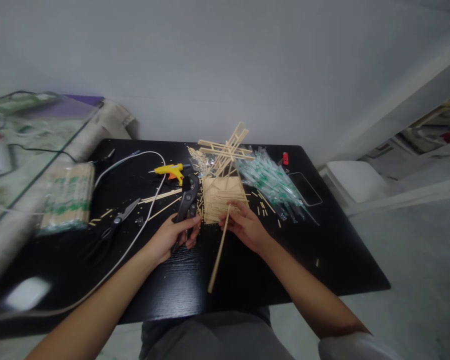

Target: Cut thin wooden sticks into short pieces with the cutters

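My left hand [182, 233] is wrapped round the handles of a black hand cutter [188, 199], its head pointing up and away from me. Between the fingers of my right hand [243, 223] is a thin wooden stick [219, 255], slanting down toward the table's front edge. Just beyond both hands lies a pale square base [214, 190] with many short sticks piled on it. Behind that base rises a windmill-like frame [228, 150] of glued sticks with crossed blades. The cutter and the held stick are apart.
A yellow glue gun [172, 171], scissors [114, 225] and a white cable [135, 235] lie left on the black table [285, 270]. Packs of wrapped sticks [68, 197] stand far left; clear plastic wrappers [268, 180] and a phone-like slab [304, 189] lie right. Stick offcuts are scattered around.
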`<state>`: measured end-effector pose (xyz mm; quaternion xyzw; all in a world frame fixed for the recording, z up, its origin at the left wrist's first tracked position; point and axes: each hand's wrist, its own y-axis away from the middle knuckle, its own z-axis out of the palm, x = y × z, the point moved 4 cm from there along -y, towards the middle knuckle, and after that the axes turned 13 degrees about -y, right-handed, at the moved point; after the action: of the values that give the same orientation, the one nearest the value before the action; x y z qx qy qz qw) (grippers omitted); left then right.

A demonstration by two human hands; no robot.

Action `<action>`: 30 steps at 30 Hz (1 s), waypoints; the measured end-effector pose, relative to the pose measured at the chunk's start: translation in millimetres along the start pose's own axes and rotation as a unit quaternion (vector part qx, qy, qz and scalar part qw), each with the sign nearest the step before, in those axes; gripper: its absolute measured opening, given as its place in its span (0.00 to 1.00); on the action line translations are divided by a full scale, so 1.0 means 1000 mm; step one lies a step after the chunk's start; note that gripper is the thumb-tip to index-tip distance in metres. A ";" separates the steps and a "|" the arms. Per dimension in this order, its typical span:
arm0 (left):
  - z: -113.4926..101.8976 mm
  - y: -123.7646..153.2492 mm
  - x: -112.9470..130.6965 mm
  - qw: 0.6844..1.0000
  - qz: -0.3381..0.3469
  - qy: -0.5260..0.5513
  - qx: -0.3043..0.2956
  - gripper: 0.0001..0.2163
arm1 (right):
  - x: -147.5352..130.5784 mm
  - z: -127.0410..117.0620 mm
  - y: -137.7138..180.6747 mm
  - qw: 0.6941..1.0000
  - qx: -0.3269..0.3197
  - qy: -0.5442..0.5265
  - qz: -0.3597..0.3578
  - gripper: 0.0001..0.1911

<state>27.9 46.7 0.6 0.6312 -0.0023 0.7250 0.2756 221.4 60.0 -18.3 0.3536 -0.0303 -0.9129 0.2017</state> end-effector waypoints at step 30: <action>-0.039 0.004 0.031 0.915 0.205 -0.021 0.347 0.12 | -0.024 -0.002 0.003 0.614 0.015 0.740 -0.274 0.19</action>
<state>-11.1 69.3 22.6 0.6877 0.1142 0.7076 -0.1149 240.2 66.5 -4.2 0.9043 0.2135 -0.3532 -0.1093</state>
